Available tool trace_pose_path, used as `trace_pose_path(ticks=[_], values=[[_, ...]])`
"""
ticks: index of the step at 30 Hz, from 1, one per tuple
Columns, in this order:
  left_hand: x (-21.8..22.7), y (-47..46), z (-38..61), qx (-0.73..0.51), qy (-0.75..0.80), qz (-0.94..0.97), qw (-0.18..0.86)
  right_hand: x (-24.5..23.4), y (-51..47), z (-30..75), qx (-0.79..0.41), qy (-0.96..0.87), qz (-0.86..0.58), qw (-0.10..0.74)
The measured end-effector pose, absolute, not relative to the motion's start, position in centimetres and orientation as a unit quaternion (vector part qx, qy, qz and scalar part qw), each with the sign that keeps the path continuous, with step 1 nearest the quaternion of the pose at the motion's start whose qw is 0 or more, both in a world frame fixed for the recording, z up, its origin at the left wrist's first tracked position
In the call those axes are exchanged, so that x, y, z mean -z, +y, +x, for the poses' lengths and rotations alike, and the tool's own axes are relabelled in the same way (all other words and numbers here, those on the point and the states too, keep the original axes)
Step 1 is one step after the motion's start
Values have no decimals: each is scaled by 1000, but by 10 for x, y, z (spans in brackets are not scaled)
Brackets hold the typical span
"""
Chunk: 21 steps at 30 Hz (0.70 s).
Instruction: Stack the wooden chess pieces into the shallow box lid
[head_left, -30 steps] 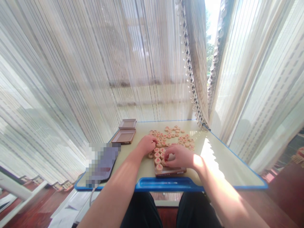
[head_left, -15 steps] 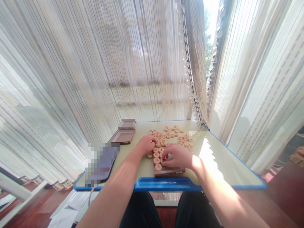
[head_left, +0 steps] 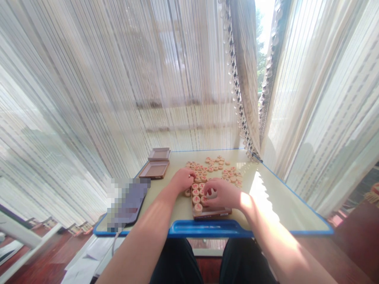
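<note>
A shallow brown box (head_left: 214, 213) stands near the front of the table, with round wooden Chinese chess pieces (head_left: 196, 199) in rows at its left side. Over the box is my right hand (head_left: 223, 193), its thumb and fingers curved apart beside a red-marked piece (head_left: 204, 200) in the second column. That piece lies flat in the box, its face showing. My left hand (head_left: 182, 179) is at the box's far left corner, fingers curled in by the loose pieces (head_left: 203, 172). What those fingertips hold, if anything, is hidden.
More pieces (head_left: 233, 173) lie scattered behind the box. Two open box parts (head_left: 154, 170) rest at the back left. A pixelated tablet-like device (head_left: 128, 207) with a cable lies at the left. A blue rim (head_left: 207, 228) edges the pale table (head_left: 266, 213); striped curtains hang behind.
My right hand has lifted slightly off the piece in the second column, and more of its face shows. My left hand stays nearly in place.
</note>
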State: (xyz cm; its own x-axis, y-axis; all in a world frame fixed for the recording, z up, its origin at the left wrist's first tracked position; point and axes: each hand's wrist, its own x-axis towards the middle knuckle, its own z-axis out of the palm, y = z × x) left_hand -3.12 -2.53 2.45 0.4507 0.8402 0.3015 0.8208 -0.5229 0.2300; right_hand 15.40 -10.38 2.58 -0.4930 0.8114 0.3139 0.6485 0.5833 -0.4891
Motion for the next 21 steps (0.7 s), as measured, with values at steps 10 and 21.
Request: trace_pose_path(ticks=[10, 21], values=[[-21, -22, -32, -192, 483, 855, 14, -21, -100, 155, -146, -872, -380, 271], [-21, -23, -32, -197, 480, 855, 23, -28, -101, 157, -165, -847, -418, 284]])
